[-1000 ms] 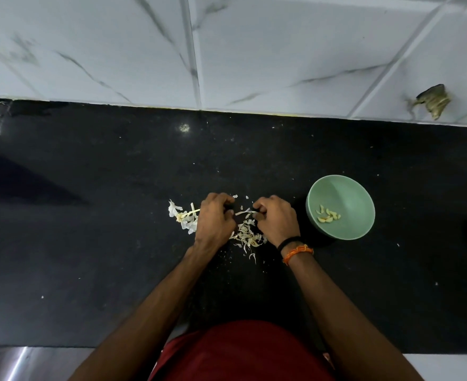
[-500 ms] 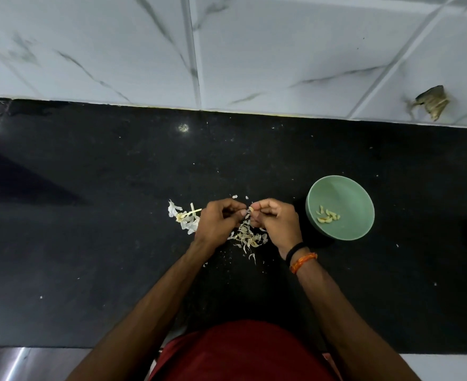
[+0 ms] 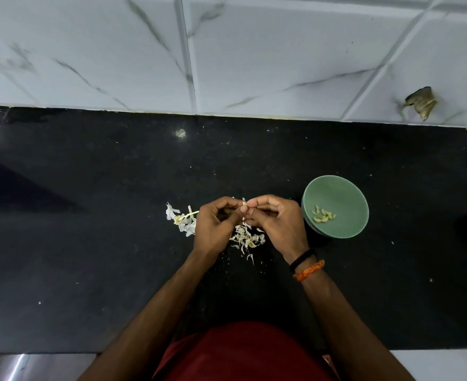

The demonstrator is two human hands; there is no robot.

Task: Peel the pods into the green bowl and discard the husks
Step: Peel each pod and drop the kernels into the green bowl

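At the bottom of the frame the person's dark red shirt (image 3: 243, 353) fills the near edge, and both bare forearms reach up over the black speckled stone counter (image 3: 89, 243) toward the middle of the picture. There the left hand (image 3: 216, 224) and the right hand (image 3: 276, 224) meet, fingers curled, and thumb and forefinger tips of both pinch one small pale pod (image 3: 244, 208) between them, lifted just above the heap of papery whitish husks (image 3: 247, 237) lying on the counter under the hands. The step in hand looks like stripping the skin off this one pod; next, I judge, the skin has to be pulled free and dropped on the heap while the right hand carries the bare piece across to the round pale green bowl (image 3: 345, 188) just right of it, which holds a few peeled pieces (image 3: 323, 215). A second scatter of white husk and stalk (image 3: 180, 218) lies left of the left hand. Compared with a second ago, the hands have risen off the counter and turned inward, so the pod now shows between the fingertips. Beyond, white marble-veined wall tiles (image 3: 254, 50) close off the upper frame.
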